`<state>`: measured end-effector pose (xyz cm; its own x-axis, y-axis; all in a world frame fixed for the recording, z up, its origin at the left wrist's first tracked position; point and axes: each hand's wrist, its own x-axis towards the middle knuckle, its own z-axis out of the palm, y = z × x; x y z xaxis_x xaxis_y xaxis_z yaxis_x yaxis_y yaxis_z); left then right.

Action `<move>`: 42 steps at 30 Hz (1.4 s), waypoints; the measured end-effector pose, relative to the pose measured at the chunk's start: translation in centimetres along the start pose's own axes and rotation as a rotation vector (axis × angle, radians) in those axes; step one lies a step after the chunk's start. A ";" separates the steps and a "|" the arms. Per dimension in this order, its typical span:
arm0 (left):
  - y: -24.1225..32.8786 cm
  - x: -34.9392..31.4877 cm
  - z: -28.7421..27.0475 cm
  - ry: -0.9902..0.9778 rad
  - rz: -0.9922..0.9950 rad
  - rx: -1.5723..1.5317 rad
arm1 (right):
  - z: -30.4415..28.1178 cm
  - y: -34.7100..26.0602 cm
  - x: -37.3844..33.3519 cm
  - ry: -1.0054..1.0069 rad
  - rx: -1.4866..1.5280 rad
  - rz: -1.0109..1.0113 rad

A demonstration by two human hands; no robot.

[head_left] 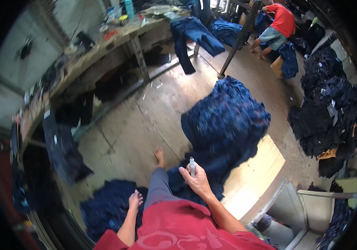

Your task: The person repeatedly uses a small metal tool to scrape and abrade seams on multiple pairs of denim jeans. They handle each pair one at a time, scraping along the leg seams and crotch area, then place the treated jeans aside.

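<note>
In my right hand point(195, 182) is a small light-grey tool point(192, 166), held upright; its exact kind cannot be made out. That hand hangs over a large heap of dark blue denim garments point(224, 121) on the floor. My left hand point(135, 200) has its fingers apart and holds nothing. Close beside it lies a second dark blue heap of cloth point(107, 204), at the lower left. My bare foot point(159, 156) stands on the floor between the two heaps.
A long cluttered workbench point(137, 35) runs along the left, with jeans point(195, 35) over its far end. A metal post point(239, 41) rises beyond the heap. Dark garments point(328, 108) pile up at the right. A co-worker in red point(280, 21) bends over at the far right.
</note>
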<state>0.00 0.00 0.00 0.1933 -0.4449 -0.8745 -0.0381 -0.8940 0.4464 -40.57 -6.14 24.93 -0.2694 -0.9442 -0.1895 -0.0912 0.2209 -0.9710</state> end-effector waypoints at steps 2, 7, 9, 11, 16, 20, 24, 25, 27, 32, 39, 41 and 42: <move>9.2 0.9 -2.4 0.028 0.104 0.187 | 2.4 -1.6 6.9 0.060 0.051 0.220; 30.5 3.1 -4.7 0.197 0.445 0.200 | 3.4 -6.8 26.5 0.196 -0.070 0.002; 37.9 3.8 -3.5 0.203 0.553 0.205 | 1.6 -8.8 32.9 0.316 -0.124 -0.112; 45.9 5.1 -0.4 0.200 0.654 0.286 | -0.2 -9.9 39.7 0.488 -0.183 -0.132; 64.3 4.7 13.6 -0.037 1.038 0.444 | -6.5 -9.2 53.5 0.793 -0.448 -0.250; 76.5 3.3 25.6 -0.294 1.223 0.628 | -10.5 -7.5 61.7 0.942 -0.885 -0.139; 87.8 4.0 37.2 -0.425 1.631 0.865 | -14.0 -5.2 68.7 0.905 -0.929 -0.118; 90.1 4.3 39.4 -0.475 1.661 0.919 | -14.3 -4.2 68.9 0.824 -0.857 -0.011; 94.3 4.9 44.7 -0.549 1.699 0.971 | -15.7 -2.9 67.5 0.865 -0.840 -0.276; 102.6 7.4 57.3 -0.777 2.001 1.117 | -23.3 0.5 61.0 1.662 0.125 0.273; 105.0 11.9 68.6 -0.877 2.055 1.705 | -26.8 1.0 56.9 1.917 1.359 0.258; 104.6 12.8 69.3 -0.885 1.988 1.814 | -26.1 -0.8 57.1 1.859 1.456 0.171; 104.4 12.9 69.5 -0.931 1.982 1.780 | -26.0 -2.0 56.7 1.808 1.458 0.093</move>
<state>-69.65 -102.81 22.14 -0.9747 0.1916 -0.1146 0.1556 0.9511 0.2670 -80.62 -53.80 19.92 -0.5750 0.3364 -0.7458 0.2448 -0.7991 -0.5492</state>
